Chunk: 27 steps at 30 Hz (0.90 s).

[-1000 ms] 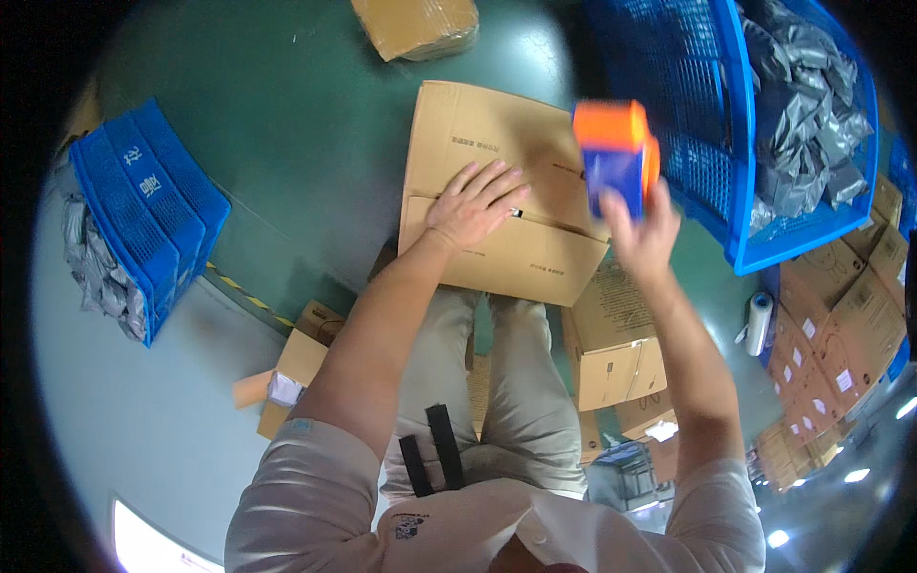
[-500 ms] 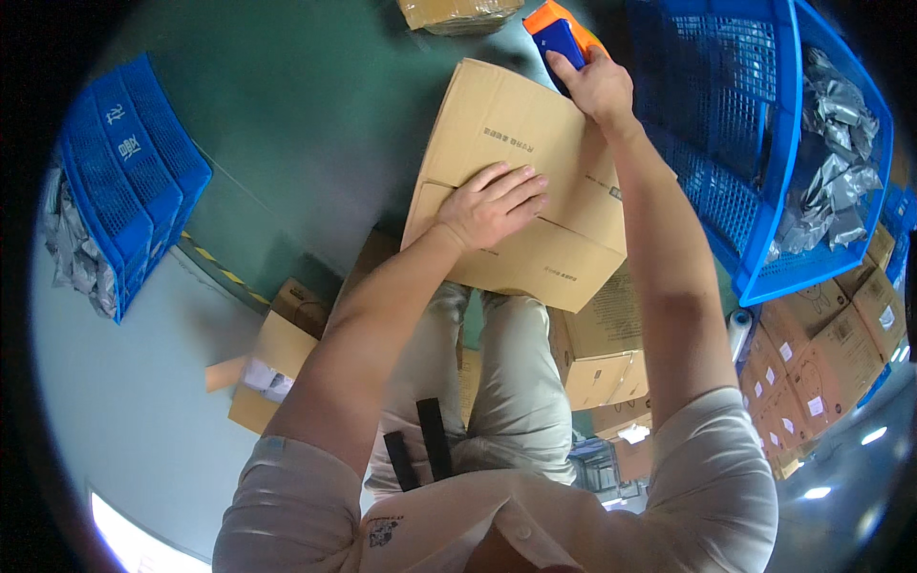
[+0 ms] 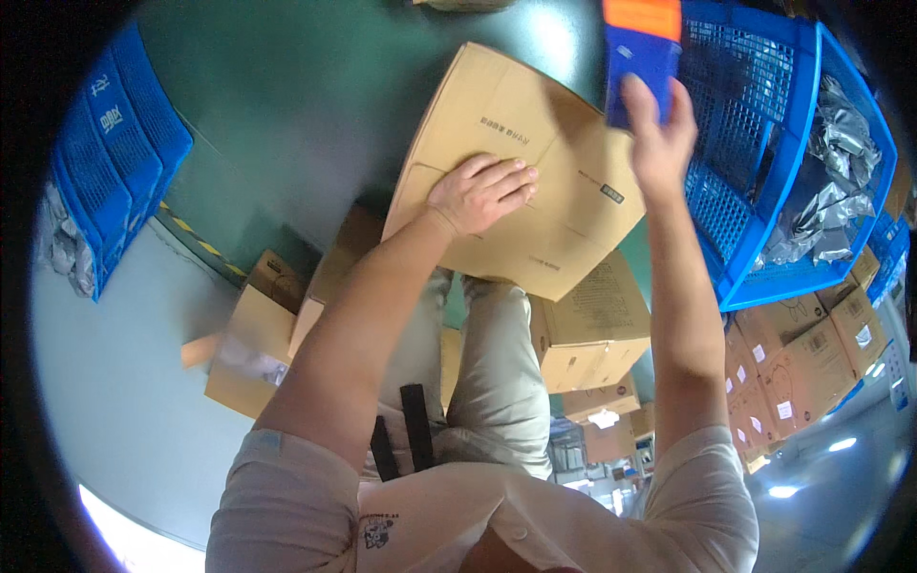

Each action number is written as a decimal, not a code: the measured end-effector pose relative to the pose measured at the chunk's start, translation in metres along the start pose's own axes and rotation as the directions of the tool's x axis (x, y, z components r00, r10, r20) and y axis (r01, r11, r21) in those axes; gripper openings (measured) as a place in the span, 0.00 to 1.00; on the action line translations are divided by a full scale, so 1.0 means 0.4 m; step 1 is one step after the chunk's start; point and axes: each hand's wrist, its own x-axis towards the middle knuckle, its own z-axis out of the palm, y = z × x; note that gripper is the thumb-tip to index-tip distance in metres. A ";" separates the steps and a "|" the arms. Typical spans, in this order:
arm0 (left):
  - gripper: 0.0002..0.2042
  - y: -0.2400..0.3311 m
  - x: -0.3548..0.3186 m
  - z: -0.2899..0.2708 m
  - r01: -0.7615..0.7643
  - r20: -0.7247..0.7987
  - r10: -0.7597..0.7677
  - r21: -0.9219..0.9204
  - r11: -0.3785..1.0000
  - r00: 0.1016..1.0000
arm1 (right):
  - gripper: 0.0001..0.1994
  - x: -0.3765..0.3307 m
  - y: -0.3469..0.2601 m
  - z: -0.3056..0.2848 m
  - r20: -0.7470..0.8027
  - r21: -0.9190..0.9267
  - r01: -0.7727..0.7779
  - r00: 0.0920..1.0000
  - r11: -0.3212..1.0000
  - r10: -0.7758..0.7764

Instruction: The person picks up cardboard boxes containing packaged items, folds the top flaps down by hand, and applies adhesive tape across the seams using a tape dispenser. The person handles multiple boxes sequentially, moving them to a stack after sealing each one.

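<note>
A brown cardboard box [image 3: 535, 205] with printing on its closed top stands in front of my knees, tilted in view. On its top my left hand [image 3: 484, 194] lies flat, fingers stretched and pressing on the flaps. My right hand [image 3: 661, 143] is raised off the box's far right corner, slightly blurred by motion. It is closed around a blue and orange hand-held tool [image 3: 642, 62], which looks like a tape dispenser. Its orange end points away from me, and the view's upper edge cuts it off.
Blue plastic crates [image 3: 764, 181] holding grey plastic bags [image 3: 833, 191] stand at the right. Another blue crate [image 3: 119, 143] is at the far left. Cardboard boxes [image 3: 597, 329] lie beside my legs, and more boxes [image 3: 778, 382] are stacked at the lower right.
My right hand has lifted the tape dispenser away from the box's far edge, up and to the right. My left hand stays on the box top. The whole view has shifted slightly.
</note>
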 end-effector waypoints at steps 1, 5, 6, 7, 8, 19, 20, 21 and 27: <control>0.12 0.002 -0.004 0.002 0.015 0.011 -0.015 -0.006 1.000 1.000 | 0.28 -0.049 -0.026 -0.041 0.104 0.142 -0.048 0.994 0.989 0.034; 0.15 0.000 0.002 -0.005 0.007 0.015 -0.006 -0.022 1.000 1.000 | 0.26 -0.246 -0.064 -0.198 0.494 0.073 -0.123 0.866 0.990 0.071; 0.15 -0.001 0.000 -0.005 0.003 0.028 -0.002 -0.028 1.000 1.000 | 0.24 -0.277 -0.035 -0.218 0.617 -0.016 -0.110 0.781 0.994 0.096; 0.16 0.000 -0.002 -0.003 0.000 0.041 0.001 -0.037 0.999 0.999 | 0.23 -0.302 -0.012 -0.216 0.643 -0.035 -0.159 0.752 0.987 0.145; 0.16 0.002 -0.005 -0.001 -0.002 0.055 0.004 -0.047 0.999 0.998 | 0.21 -0.324 0.015 -0.210 0.668 -0.057 -0.208 0.719 0.976 0.192; 0.14 0.070 0.051 -0.104 0.497 0.175 -0.539 -0.681 0.538 0.824 | 0.19 -0.342 0.151 -0.201 0.692 -0.234 0.099 0.716 0.967 0.094; 0.13 0.098 0.057 -0.124 0.548 0.245 -0.658 -0.779 0.303 0.712 | 0.19 -0.342 0.154 -0.200 0.694 -0.224 0.111 0.716 0.968 0.078; 0.15 0.119 0.051 -0.143 0.602 0.566 -0.572 -0.784 -0.151 0.594 | 0.20 -0.346 0.152 -0.199 0.687 -0.203 0.104 0.724 0.974 0.066; 0.16 0.109 0.012 -0.129 0.594 0.798 -0.094 -0.516 -0.617 0.595 | 0.21 -0.347 0.164 -0.208 0.710 -0.168 0.143 0.704 0.975 0.019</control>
